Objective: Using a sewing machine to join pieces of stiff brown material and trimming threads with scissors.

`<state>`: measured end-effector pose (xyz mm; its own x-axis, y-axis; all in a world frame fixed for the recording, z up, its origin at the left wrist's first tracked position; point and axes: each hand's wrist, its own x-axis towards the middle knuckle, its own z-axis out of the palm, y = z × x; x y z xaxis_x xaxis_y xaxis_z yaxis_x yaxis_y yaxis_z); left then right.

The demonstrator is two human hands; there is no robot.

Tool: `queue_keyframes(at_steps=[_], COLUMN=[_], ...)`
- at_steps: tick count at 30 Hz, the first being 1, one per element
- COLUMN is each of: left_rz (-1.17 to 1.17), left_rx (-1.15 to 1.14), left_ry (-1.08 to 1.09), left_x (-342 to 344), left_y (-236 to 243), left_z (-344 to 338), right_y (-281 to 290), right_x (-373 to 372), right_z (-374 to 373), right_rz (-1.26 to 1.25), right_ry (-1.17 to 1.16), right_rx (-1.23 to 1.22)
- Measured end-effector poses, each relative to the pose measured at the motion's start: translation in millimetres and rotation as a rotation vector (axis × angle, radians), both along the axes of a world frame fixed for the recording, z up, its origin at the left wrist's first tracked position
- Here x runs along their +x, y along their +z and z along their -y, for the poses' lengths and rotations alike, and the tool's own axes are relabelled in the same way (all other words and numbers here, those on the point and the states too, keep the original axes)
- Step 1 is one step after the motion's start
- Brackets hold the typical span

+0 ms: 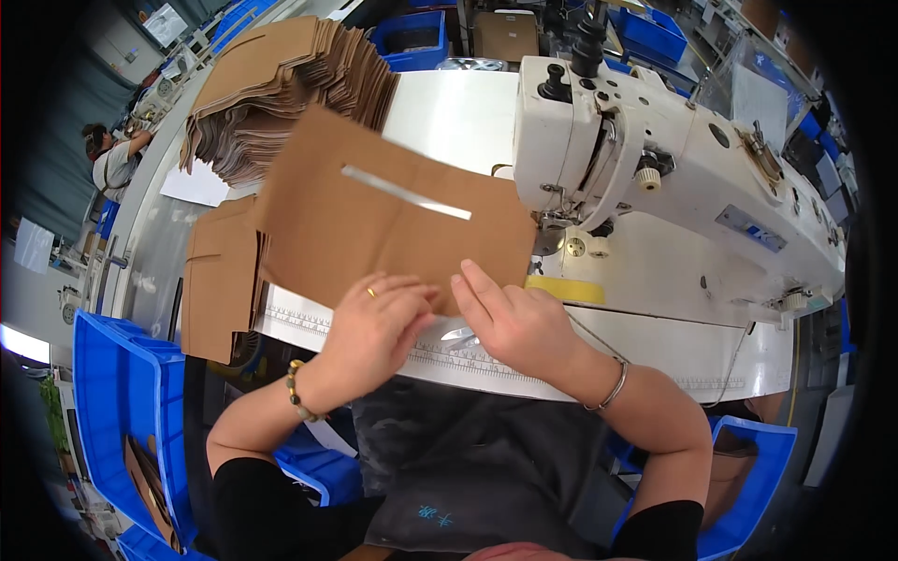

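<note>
A brown leather-like panel (pixel 421 210) with a long narrow slot lies across the white sewing table, its right end beside the needle area of the sewing machine (pixel 636 159). At the panel's near edge, my left hand (pixel 374 323) has its fingers bent together over the material, the thumb below them. My right hand (pixel 514 323) rests at the same edge, two fingers stretched onto the panel. Small metal thread snips (pixel 458 338) stick out from under its palm, where the curled fingers are partly hidden.
Brown panels form a tall stack (pixel 290 84) at the back left, with a smaller pile (pixel 220 280) nearer. Yellow tape (pixel 566 289) sits by the machine; a printed ruler (pixel 299 321) follows the front edge. Blue bins (pixel 131 411) flank me. Another person (pixel 114 161) sits far left.
</note>
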<state>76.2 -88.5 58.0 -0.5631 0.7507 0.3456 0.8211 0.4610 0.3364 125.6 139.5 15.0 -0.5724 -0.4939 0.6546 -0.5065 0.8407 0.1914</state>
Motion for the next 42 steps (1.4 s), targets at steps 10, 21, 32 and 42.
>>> queue_keyframes(at_steps=[10,21,32,42], left_rz=[-0.095,-0.084,-0.117,-0.186], left_rx=[-0.202,-0.354,-0.318,-0.27], left_ry=[0.123,-0.106,-0.087,-0.299], left_x=[-11,-9,-39,-33], left_y=[-19,-29,-40,-40], left_z=[33,-27,-52,-94], right_y=[-9,-5,-9,-2], right_x=[4,52,21,114], right_z=[-40,-124,-145,-156], right_rz=[0.2,0.322,0.33,0.386], right_ry=[-0.095,-0.217,-0.277,-0.522], right_rx=[0.11,0.146,0.176,0.108])
